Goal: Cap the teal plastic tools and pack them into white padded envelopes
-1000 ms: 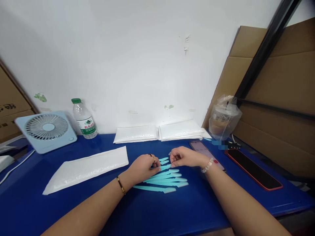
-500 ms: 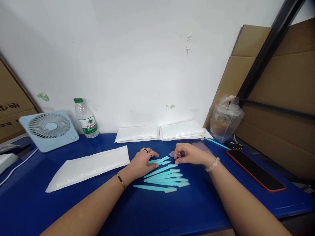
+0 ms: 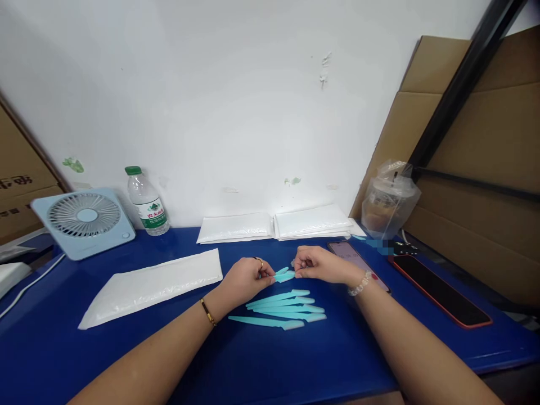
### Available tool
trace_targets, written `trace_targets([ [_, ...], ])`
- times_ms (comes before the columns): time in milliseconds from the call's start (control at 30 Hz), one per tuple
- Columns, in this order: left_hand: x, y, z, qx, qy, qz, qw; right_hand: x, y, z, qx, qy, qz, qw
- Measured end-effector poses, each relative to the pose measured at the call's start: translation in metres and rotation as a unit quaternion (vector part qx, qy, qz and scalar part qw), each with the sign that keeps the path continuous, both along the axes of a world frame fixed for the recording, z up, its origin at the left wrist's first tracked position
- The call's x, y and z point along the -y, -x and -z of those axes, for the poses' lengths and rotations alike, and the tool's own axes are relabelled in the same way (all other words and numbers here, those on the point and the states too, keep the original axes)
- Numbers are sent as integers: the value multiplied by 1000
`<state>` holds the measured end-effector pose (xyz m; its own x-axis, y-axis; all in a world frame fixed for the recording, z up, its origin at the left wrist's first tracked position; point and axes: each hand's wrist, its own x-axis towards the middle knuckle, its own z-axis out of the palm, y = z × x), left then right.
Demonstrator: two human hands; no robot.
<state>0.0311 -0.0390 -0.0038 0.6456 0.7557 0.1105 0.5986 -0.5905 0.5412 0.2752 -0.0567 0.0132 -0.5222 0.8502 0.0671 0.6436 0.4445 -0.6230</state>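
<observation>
While both hands meet mid-worktop (image 3: 295, 360), left hand (image 3: 247, 279) and right hand (image 3: 319, 264) pinch opposite ends of small bunch of turquoise eyebrow razors (image 3: 284, 275) with fingertips, likely keeping bunch aligned. Loose razors (image 3: 287, 306) just nearer, fanned flat: slim, tapered, matte plastic. White bubble mailer (image 3: 152, 284) toward left edge, soft, crinkly. Glossy phone (image 3: 358, 261) beside right wrist.

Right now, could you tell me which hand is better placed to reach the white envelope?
Probably left: the white envelope lies beside the left hand; the right hand, pinching the teal sticks with it, must cross over.
</observation>
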Motion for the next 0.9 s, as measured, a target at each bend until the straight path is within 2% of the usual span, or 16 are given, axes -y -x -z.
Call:
trace_targets([
  [100, -2, 2, 2, -2, -7, -22, 1000, -5, -10, 4, -5, 6, 37, 999],
  [267, -1, 6, -1, -7, -81, -31, 996, -7, -24, 3, -2, 21, 82, 996],
  [333, -1, 6, 1, -10, -83, -16, 996, -2, -20, -2, -2, 12, 63, 998],
  [433, -4, 6, 7, -27, -60, 15, 998, 9, -7, -8, 40, 4, -14, 999],
  [533, -5, 5, 9, -23, -58, 15, 998, 15, 6, -8, 85, 9, -67, 994],
  [700, 4, 3, -3, 6, -77, 18, 997, 12, 10, -1, 92, -6, -58, 994],
  [800, 7, 0, -6, -23, -62, 48, 997, 10, 10, 0, 81, -23, -45, 995],
  [900, 7, -3, -4, -47, -44, 45, 997, 11, 13, -3, 79, -46, -33, 995],
])
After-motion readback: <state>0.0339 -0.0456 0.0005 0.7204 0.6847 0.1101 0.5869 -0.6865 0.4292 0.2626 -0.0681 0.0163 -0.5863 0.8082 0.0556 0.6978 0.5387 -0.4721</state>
